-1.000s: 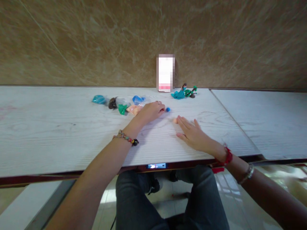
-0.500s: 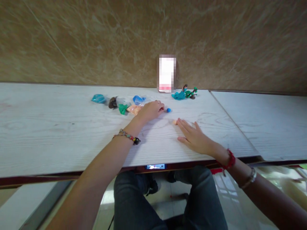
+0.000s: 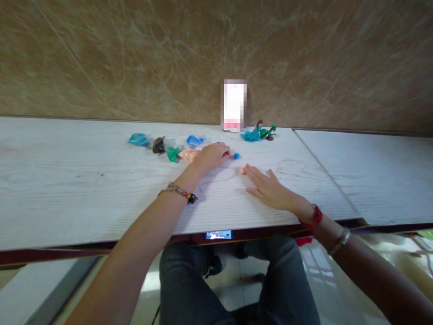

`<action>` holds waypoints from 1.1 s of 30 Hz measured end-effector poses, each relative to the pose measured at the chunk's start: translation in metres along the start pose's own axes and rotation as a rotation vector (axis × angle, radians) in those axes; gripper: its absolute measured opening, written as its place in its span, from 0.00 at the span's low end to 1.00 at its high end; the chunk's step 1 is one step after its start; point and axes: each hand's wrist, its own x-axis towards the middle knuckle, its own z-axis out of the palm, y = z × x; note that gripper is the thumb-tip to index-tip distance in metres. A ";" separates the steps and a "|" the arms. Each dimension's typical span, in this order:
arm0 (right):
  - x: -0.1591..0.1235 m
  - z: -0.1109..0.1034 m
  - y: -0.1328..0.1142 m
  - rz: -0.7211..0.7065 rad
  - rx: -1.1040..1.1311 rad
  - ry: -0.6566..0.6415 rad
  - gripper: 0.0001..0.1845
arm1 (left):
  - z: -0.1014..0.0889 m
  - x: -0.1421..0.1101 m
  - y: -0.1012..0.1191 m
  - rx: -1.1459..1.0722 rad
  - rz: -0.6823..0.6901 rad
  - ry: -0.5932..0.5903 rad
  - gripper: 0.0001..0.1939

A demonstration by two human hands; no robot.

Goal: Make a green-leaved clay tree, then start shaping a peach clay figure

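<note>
My left hand (image 3: pixel 214 155) rests on the white table with its fingers curled together. Their tips are just left of a small blue clay ball (image 3: pixel 237 155), and what they pinch, if anything, is too small to make out. Lower and to the right, my right hand (image 3: pixel 267 187) lies flat and open, palm down. A small peach clay lump (image 3: pixel 242 171) shows at its fingertips, partly under them. Beside my left wrist is a bag of peach clay (image 3: pixel 188 155), partly covered by that hand.
Bags of blue (image 3: pixel 194 141), green (image 3: pixel 172 154), brown (image 3: pixel 158 145) and teal clay (image 3: pixel 138 139) lie to the left. A teal figure (image 3: pixel 251 135) and a small green-and-brown tree (image 3: pixel 269 132) stand at the back. A blurred-out phone-shaped object (image 3: pixel 234 104) leans against the wall.
My right hand has slid slightly left and away from me, and the peach lump has moved left with it. My left hand has stayed nearly still by the blue ball.
</note>
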 end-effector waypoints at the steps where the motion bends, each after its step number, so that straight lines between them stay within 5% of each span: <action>1: 0.008 0.000 0.000 0.019 0.013 0.008 0.32 | 0.000 0.000 0.000 0.002 -0.015 -0.002 0.11; 5: 0.024 0.000 0.002 0.024 0.014 0.040 0.32 | -0.003 -0.001 -0.001 0.010 -0.054 -0.019 0.11; 13: -0.023 -0.004 0.007 -0.056 0.114 -0.003 0.33 | 0.002 0.002 -0.001 -0.019 0.002 -0.027 0.10; 22: 0.026 -0.001 -0.007 -0.002 0.060 0.080 0.31 | 0.000 0.000 -0.001 -0.015 -0.032 -0.044 0.11; 33: 0.019 0.000 -0.017 0.020 -0.012 0.054 0.30 | 0.004 0.001 -0.004 -0.044 -0.002 -0.027 0.11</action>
